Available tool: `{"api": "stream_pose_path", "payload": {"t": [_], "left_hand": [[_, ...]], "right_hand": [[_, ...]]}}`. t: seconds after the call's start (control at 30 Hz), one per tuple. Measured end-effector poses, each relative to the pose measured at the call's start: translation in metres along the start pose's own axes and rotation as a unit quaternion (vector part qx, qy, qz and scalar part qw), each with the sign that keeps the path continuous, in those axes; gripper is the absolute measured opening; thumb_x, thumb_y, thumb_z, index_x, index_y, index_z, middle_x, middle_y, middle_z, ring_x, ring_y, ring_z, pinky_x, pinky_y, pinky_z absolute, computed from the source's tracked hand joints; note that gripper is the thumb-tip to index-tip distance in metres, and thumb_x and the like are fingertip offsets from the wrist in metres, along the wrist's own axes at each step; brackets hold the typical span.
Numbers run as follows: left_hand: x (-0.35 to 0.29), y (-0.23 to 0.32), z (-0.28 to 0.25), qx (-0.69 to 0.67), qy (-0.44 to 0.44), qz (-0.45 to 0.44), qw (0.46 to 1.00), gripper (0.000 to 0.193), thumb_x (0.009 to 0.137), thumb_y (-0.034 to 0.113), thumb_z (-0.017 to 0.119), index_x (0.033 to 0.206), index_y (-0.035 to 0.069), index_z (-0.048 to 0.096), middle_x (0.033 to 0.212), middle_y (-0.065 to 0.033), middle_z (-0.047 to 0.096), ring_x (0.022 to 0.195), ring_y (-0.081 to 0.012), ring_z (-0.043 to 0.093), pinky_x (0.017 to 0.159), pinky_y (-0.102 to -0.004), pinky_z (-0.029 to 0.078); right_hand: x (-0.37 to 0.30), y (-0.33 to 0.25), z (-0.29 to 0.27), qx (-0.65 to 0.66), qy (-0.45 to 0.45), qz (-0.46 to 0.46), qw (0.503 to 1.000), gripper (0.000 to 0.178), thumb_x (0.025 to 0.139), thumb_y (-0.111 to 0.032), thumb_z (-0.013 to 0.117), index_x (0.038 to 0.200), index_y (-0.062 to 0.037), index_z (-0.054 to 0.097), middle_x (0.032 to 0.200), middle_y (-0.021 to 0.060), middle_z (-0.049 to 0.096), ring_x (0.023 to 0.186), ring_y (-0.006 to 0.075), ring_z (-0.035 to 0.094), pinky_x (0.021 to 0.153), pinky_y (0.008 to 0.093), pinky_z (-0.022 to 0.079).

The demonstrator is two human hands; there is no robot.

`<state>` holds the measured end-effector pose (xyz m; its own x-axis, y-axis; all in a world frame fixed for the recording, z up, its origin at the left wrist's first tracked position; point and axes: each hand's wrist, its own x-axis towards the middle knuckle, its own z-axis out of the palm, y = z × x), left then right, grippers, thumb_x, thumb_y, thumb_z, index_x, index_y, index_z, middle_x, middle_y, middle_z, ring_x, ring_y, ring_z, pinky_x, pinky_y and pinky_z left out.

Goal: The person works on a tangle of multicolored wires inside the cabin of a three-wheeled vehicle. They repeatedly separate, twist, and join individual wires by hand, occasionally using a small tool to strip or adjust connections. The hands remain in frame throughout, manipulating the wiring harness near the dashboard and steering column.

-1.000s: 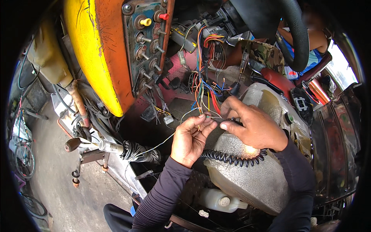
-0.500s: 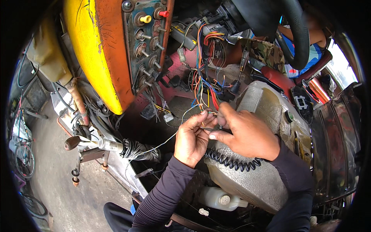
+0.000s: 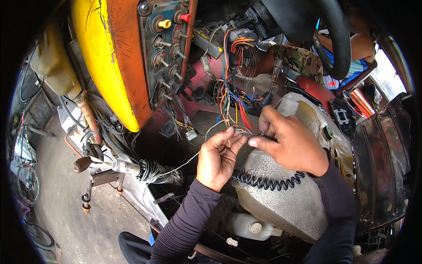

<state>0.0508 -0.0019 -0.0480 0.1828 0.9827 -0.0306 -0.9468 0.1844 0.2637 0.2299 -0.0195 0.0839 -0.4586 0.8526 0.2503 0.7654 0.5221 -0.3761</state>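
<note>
Near the middle of the view, my left hand (image 3: pixel 216 163) is closed, thumb and fingers pinching thin electrical wires (image 3: pixel 237 128). A pale wire (image 3: pixel 187 161) trails from there toward the lower left. Just to the right, my right hand (image 3: pixel 293 143) is bent with thumb and fingers close together. A small greyish bit shows at its fingertips, too small to name. Beyond both hands hangs a wiring harness (image 3: pixel 226 83) of orange, red, blue, yellow and green wires. A coiled black cord (image 3: pixel 268 182) lies below my hands, across a worn silver-grey padded cover (image 3: pixel 285 204).
An orange and yellow panel (image 3: pixel 127 66) with toggle switches (image 3: pixel 161 42) stands at upper left. A black steering wheel (image 3: pixel 343 44) is at upper right, with a seated person (image 3: pixel 358 50) beyond. A lever (image 3: pixel 83 163) juts out at left. A whitish jug (image 3: pixel 250 226) sits low down.
My right hand has moved a little right and up, away from my left hand. The dark strip between the hands no longer shows. My left hand has barely moved.
</note>
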Motion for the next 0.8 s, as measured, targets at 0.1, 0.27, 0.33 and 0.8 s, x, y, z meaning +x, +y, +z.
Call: {"api": "stream_pose_path", "payload": {"t": [0.1,0.27,0.33,0.8], "left_hand": [[0.0,0.0,-0.001,0.0,-0.009,0.004,1.0,0.02,0.098,0.006,0.067,0.11,-0.01,0.07,0.103,-0.0168,0.075,0.099,-0.0268,0.073,0.098,-0.0388,0.061],[0.001,-0.001,-0.002,-0.001,0.004,0.0,1.0,0.018,0.099,0.006,0.067,0.109,-0.009,0.07,0.104,-0.0167,0.075,0.1,-0.0271,0.073,0.098,-0.04,0.061],[0.001,0.0,-0.003,0.018,-0.004,-0.005,1.0,0.018,0.099,0.007,0.068,0.109,-0.008,0.071,0.105,-0.0164,0.076,0.1,-0.027,0.073,0.098,-0.0406,0.061],[-0.003,0.003,0.0,0.005,-0.025,-0.003,1.0,0.011,0.097,0.005,0.069,0.102,-0.004,0.073,0.105,-0.016,0.077,0.1,-0.0263,0.075,0.101,-0.0422,0.061]], "right_hand": [[0.004,0.001,-0.002,-0.009,0.018,-0.018,1.0,0.041,0.091,-0.026,0.083,0.107,-0.0035,0.053,0.082,0.0158,0.067,0.078,0.038,0.071,0.069,0.0454,0.051],[-0.002,-0.006,-0.006,-0.004,-0.012,-0.006,1.0,0.041,0.092,-0.028,0.081,0.111,-0.0042,0.054,0.075,0.0152,0.069,0.072,0.0375,0.07,0.065,0.0464,0.049],[-0.007,-0.011,-0.003,0.005,-0.074,-0.019,0.997,0.041,0.093,-0.03,0.08,0.116,-0.0056,0.055,0.073,0.0156,0.07,0.071,0.0387,0.071,0.065,0.048,0.049],[0.004,0.006,-0.011,-0.032,-0.056,0.037,0.997,0.034,0.096,-0.029,0.074,0.114,-0.0058,0.057,0.083,0.0211,0.069,0.087,0.0457,0.069,0.074,0.0547,0.049]]}}
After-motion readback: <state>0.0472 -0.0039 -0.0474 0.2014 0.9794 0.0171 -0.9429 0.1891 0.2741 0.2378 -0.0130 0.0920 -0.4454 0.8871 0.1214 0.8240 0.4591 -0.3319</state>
